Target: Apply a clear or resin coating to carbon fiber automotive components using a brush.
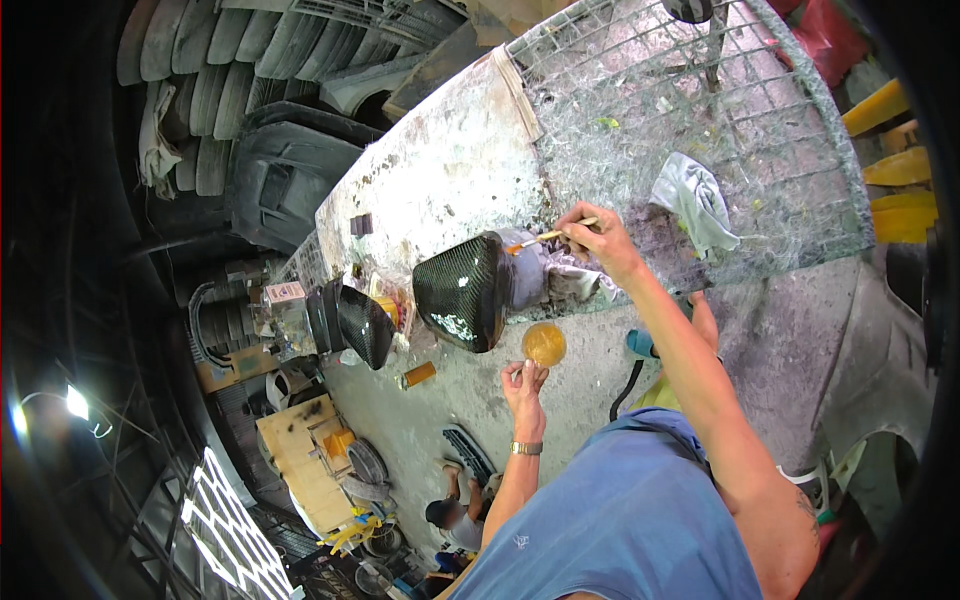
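Note:
My right hand [597, 240] pinches a thin paintbrush [550, 236], its orange-tinted bristles at the edge of a glossy black carbon-fibre shell [458, 290]. Whether the bristles touch the shell or the grey block [526, 277] beside it, I cannot tell. Fingers of my left hand [525, 392] are closed on the near rim of a round cup of amber liquid [544, 344], held in front of the table edge. A crumpled pale cloth [580, 280] lies below my right hand, partly hidden.
The worktable [450, 150] is stained, with wire mesh [770, 110] on its right part and a grey rag [697, 203] there. Another carbon-fibre shell [365, 325] stands at the left. An amber cylinder [416, 375] is nearby. A person [462, 515] sits low beyond my left arm.

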Available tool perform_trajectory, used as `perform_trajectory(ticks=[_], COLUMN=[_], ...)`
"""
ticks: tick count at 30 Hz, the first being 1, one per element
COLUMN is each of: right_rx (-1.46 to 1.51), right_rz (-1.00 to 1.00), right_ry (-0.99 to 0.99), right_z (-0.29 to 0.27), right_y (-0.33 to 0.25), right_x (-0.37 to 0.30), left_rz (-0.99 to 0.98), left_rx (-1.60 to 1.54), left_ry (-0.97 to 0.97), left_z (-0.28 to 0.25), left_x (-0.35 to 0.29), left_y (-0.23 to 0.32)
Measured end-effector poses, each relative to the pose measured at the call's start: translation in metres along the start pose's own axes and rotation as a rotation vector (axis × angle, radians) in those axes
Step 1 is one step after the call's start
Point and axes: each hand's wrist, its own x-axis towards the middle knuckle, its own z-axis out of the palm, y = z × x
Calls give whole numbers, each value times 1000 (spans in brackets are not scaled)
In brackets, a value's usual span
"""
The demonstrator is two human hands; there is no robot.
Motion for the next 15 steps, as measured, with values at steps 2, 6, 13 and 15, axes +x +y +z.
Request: perform_trajectory(ticks=[2,6,13,15], right_rx=[-25,-323,-778,-488], right_rz=[60,98,-29,-8], right_ry=[-18,-181,-456,-366], right_z=[-2,7,7,10], right_y=[-1,-4,24,15], right_x=[-23,-65,-70,-57], left_rz=[-6,-2,22,15], left_rx=[15,50,-6,-5], left_ry=[19,-30,-45,-25], left_z=[0,7,8,3], left_x=[-3,2,4,6], left_y=[1,2,-2,-2])
